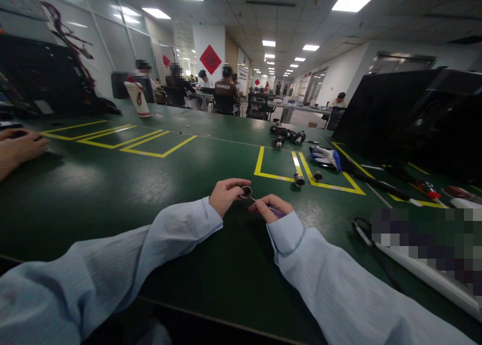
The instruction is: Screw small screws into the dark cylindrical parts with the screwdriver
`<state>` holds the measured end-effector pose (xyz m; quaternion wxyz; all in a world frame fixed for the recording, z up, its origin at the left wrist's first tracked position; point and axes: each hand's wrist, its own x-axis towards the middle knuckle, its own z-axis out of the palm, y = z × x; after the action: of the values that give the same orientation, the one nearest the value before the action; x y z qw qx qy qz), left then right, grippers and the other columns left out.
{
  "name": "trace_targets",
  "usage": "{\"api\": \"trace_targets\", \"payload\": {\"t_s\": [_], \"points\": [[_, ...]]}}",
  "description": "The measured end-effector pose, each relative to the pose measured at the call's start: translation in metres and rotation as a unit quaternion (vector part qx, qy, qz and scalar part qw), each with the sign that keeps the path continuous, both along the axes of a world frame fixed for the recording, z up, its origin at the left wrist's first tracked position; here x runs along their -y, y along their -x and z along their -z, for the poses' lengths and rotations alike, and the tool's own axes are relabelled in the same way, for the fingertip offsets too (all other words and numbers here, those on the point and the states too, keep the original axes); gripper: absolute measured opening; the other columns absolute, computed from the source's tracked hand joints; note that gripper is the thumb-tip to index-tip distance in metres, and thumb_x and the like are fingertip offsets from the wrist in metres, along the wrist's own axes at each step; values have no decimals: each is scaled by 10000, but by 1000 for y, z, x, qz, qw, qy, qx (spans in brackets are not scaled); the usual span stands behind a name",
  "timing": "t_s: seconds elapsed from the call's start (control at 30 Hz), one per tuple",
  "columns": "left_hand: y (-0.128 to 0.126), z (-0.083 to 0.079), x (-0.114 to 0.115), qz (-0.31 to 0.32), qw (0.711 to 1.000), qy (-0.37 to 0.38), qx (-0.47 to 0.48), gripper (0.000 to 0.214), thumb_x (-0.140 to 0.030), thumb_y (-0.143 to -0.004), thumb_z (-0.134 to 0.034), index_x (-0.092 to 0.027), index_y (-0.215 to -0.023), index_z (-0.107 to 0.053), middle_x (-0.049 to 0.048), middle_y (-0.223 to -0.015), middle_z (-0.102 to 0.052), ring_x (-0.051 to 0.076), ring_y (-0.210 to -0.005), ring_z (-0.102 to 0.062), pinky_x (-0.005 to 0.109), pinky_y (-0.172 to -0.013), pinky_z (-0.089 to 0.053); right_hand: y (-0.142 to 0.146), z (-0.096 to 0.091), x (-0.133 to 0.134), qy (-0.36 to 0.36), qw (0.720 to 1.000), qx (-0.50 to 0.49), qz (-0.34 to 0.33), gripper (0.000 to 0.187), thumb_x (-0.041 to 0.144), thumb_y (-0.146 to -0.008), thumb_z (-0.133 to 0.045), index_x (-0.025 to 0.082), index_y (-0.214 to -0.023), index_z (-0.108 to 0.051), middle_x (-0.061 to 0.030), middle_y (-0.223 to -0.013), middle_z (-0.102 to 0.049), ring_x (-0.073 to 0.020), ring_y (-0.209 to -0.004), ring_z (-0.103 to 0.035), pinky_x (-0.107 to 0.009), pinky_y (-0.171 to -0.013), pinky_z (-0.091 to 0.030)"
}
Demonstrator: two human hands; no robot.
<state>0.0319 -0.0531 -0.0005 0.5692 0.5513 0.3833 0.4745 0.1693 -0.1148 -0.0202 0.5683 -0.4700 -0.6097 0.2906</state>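
Observation:
Over the green table, my left hand is closed on a small round metal fitting, its open, ring-shaped end partly facing me. My right hand grips a thin screwdriver with a purple handle. The slim shaft points left, and its tip is at the fitting's lower rim; whether it is inside or only touching, I cannot tell. Two similar metal fittings lie ahead to the right: a larger one on the yellow tape and a smaller one beside it.
Dark metal connectors lie farther back, near blue-and-white gloves. On the right are a red screwdriver, a black cable and a blurred-out device. A paper cup stands back left. Another person's hand rests at the left edge.

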Motion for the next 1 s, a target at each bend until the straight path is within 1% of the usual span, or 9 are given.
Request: {"api": "trace_targets", "payload": {"t_s": [0.17,0.27,0.43,0.53,0.7,0.77,0.9,1.0], "points": [[0,1,0,-5,1000,-4,-3,289,-123,-556,-557,-117,-822,-672,66,-766,-677,205,-773,-622,370,-751,-505,-1,0,-1,13,999,-39,-9,283,426,-730,-550,178,-603,-603,-60,-618,-675,-156,-556,-595,-295,-560,-484],[0,1,0,-3,1000,-8,-9,290,-123,-555,-570,-114,-827,-669,68,-782,-678,211,-780,-625,382,-762,-503,-1,-2,-1,12,999,-46,-5,277,416,-727,-552,172,-601,-592,-64,-613,-676,-153,-561,-602,-289,-565,-496],[0,1,1,0,999,-21,-32,330,-145,-563,-614,-100,-888,-649,78,-818,-677,209,-792,-629,406,-804,-485,1,-3,0,4,1000,-25,12,287,416,-732,-535,163,-613,-601,-68,-618,-675,-149,-545,-595,-280,-543,-483],[0,2,1,0,999,-28,-44,334,-147,-565,-629,-98,-895,-648,80,-816,-677,201,-764,-633,403,-797,-489,2,-2,0,-1,1000,-6,28,281,404,-735,-529,165,-608,-602,-64,-610,-671,-148,-544,-591,-274,-542,-473],[0,4,-1,-8,998,-40,-44,330,-153,-572,-641,-97,-896,-648,81,-804,-682,192,-734,-637,390,-774,-502,3,-1,2,-33,995,71,59,237,352,-743,-514,172,-628,-617,-39,-587,-651,-129,-521,-570,-239,-506,-440],[0,4,-1,-5,998,-45,-40,329,-152,-571,-648,-94,-895,-646,82,-798,-682,194,-741,-639,388,-775,-503,3,-1,2,-41,993,87,67,226,337,-744,-510,173,-637,-622,-35,-591,-652,-128,-532,-574,-232,-509,-437],[0,6,-2,-8,998,-47,-29,304,-135,-565,-657,-90,-866,-641,76,-796,-677,193,-741,-642,381,-771,-509,5,-3,4,-38,993,87,66,232,339,-741,-509,169,-643,-633,-41,-606,-658,-130,-533,-576,-231,-508,-437],[0,7,-3,-15,999,-44,-26,243,-131,-581,-644,-89,-820,-637,75,-801,-668,190,-720,-644,375,-740,-523,4,-8,6,-29,995,63,69,241,355,-730,-518,173,-613,-625,-42,-590,-660,-134,-532,-579,-239,-521,-443]]}}
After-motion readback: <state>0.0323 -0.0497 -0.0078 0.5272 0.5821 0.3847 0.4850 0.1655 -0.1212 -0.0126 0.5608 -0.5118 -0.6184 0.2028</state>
